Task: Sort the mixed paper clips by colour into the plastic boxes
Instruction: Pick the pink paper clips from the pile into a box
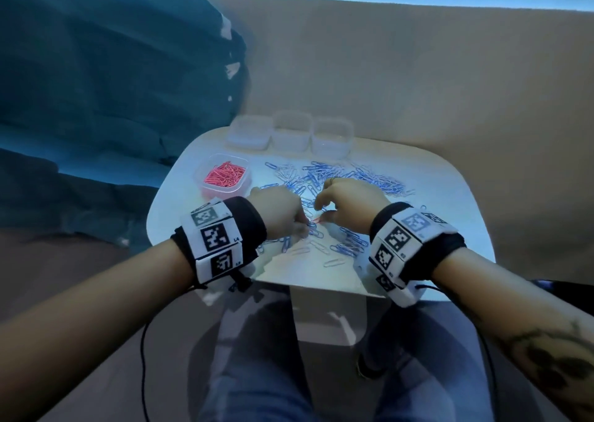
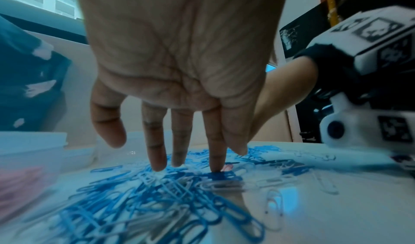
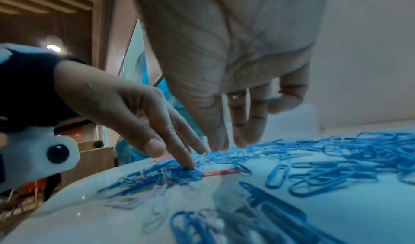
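Observation:
Blue and white paper clips (image 1: 350, 177) lie mixed across the white table (image 1: 450, 203). One pink clip (image 1: 316, 220) lies between my hands, half under blue ones (image 3: 222, 172). My left hand (image 1: 303, 225) points straight fingers down, and its index fingertip (image 2: 216, 168) presses on a clump of blue clips (image 3: 186, 175) beside the pink one (image 2: 227, 168). My right hand (image 3: 229, 145) hangs just above the clips with relaxed fingers and holds nothing. A clear box of pink clips (image 1: 223, 175) stands at the table's left.
Three clear plastic boxes (image 1: 292, 130) stand in a row at the table's far edge and look empty. Teal fabric (image 1: 96, 100) bulks close on the left. The table's near edge (image 1: 321, 288) is above my knees. A beige wall rises behind.

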Tool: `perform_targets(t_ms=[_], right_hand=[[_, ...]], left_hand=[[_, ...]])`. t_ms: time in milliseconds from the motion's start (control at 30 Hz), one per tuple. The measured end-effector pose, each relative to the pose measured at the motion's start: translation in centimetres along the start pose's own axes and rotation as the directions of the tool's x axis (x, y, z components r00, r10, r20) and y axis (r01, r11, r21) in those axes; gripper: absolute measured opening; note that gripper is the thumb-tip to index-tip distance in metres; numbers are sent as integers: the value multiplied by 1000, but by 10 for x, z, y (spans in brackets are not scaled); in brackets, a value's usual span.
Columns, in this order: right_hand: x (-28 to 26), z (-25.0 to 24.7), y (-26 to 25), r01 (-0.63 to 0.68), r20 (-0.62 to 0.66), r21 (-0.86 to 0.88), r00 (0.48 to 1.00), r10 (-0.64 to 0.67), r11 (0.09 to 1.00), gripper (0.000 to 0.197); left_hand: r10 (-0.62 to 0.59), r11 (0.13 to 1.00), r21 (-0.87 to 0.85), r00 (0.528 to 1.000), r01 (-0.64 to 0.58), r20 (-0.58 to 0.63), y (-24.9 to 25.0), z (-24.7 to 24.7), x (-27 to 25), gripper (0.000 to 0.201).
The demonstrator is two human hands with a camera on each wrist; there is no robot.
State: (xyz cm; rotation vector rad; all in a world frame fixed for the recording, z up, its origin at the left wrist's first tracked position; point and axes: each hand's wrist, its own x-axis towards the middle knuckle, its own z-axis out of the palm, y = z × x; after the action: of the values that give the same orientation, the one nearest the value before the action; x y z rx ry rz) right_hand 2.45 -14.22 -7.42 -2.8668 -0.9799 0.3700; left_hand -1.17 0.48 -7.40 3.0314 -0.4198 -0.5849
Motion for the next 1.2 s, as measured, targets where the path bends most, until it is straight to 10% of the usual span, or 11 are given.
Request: perform_targets(t_ms=[167,300,433,567,667,800,900,1000,1100,1200], right_hand=[[11,4,0,-20,45,-17,999,21,1000,0],[16,5,7,-64,166,151,985,39,986,8],[17,-5,11,-82,-5,417,996,93,905,24],[13,-18,-17,107,-198,752,978,68,651,30],[12,-12,-43,164,-237,712,971,14,683,11],[30,-9,-60,183,-326,738,940,105,650,11],[66,-18,-82,188,-356,669,930,88,719,16],[100,-26,-104,197,-347,526,938,-3,827,15],[117,-27,-115,142,-196,281,977,-88,949,21],[120,-29,-107,99,-185,278,982,-48,956,24]], left_hand=[[4,997,-74,1000,-5,-24,-11,1,-3,25],[-151,859,-511,935,-37,-322,-16,4,-7,35],[-554,166,-946,767,-279,-323,-5,15,-7,30],[-508,-569,-736,860,-367,-37,13,19,-4,44],[-374,-822,-462,927,-334,-4,21,20,-6,55],[-540,-673,-572,840,-468,-52,14,14,-16,33],[-795,-233,-836,593,-496,-130,-13,17,-29,8],[-872,204,-958,408,-202,-271,-54,26,-42,39],[-811,433,-886,501,165,-303,-80,25,-47,90],[-725,479,-847,648,232,-233,-93,17,-39,121]])
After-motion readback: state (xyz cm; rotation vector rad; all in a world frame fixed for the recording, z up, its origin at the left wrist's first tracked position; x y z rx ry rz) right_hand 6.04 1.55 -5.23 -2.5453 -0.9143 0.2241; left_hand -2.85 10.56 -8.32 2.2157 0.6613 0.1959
